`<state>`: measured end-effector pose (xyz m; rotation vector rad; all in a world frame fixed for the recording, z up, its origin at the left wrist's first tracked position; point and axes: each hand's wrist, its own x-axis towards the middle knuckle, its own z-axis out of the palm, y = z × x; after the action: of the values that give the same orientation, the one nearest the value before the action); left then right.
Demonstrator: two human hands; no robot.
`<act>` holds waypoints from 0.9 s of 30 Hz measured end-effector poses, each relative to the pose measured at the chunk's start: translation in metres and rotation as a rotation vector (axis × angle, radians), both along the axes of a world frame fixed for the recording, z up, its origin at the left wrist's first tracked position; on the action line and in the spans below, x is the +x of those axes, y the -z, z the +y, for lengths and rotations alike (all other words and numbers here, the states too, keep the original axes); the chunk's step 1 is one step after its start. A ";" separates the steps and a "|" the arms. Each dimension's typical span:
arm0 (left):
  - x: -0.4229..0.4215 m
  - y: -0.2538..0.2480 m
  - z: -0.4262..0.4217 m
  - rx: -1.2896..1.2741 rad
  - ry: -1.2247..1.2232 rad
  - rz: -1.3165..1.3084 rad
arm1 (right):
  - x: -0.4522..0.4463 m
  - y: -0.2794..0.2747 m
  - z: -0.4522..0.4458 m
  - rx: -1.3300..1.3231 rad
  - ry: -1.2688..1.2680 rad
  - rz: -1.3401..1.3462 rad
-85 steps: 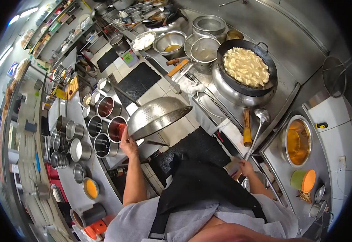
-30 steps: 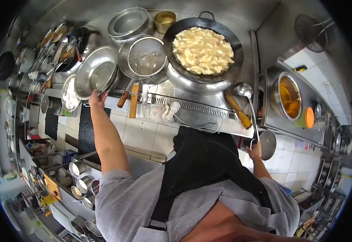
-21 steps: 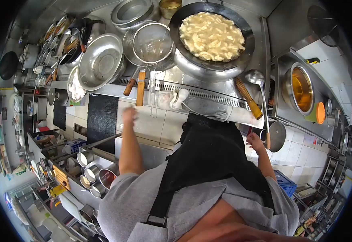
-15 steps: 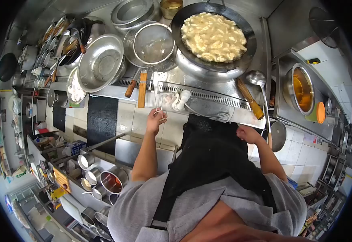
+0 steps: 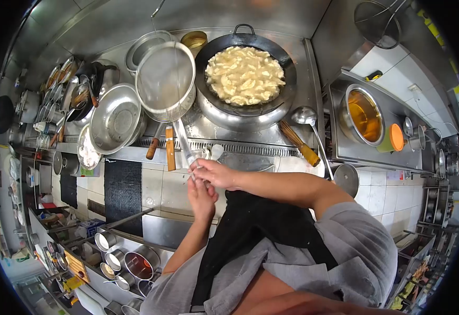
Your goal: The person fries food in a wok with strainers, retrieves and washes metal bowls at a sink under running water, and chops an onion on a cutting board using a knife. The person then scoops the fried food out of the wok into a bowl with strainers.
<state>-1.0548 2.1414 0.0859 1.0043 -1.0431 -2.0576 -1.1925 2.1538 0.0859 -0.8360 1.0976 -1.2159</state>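
Observation:
Both hands meet at the metal handle of a round fine-mesh strainer [image 5: 165, 79]. My left hand [image 5: 202, 198] is closed round the handle's lower end, and my right hand [image 5: 212, 173] grips it just above. The strainer's mesh is raised over another strainer at the back of the stove. To its right, a black wok [image 5: 289, 86] holds pale pieces in bubbling oil. A perforated steel bowl [image 5: 118, 116] sits to the left of the strainer.
A ladle [image 5: 305, 116] and a bamboo brush [image 5: 300, 144] lie right of the wok. Farther right are a bowl of amber liquid [image 5: 365, 115] and an orange-lidded container [image 5: 396, 137]. Two wooden-handled tools [image 5: 170, 149] hang over the stove's front edge. Pots [image 5: 139, 263] stand lower left.
The perforated bowl was set down at the stove and released by my left hand. My right hand left the ladle and crossed to the strainer handle. The strainer has been lifted.

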 end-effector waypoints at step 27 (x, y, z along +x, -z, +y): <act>0.094 0.036 0.087 -0.339 0.378 -0.779 | -0.497 -0.108 0.185 0.817 -0.053 0.599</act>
<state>-0.9610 2.2284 0.0504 1.5545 -2.0273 -1.6614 -1.6899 2.3387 0.1939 -0.5722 1.8602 -0.3669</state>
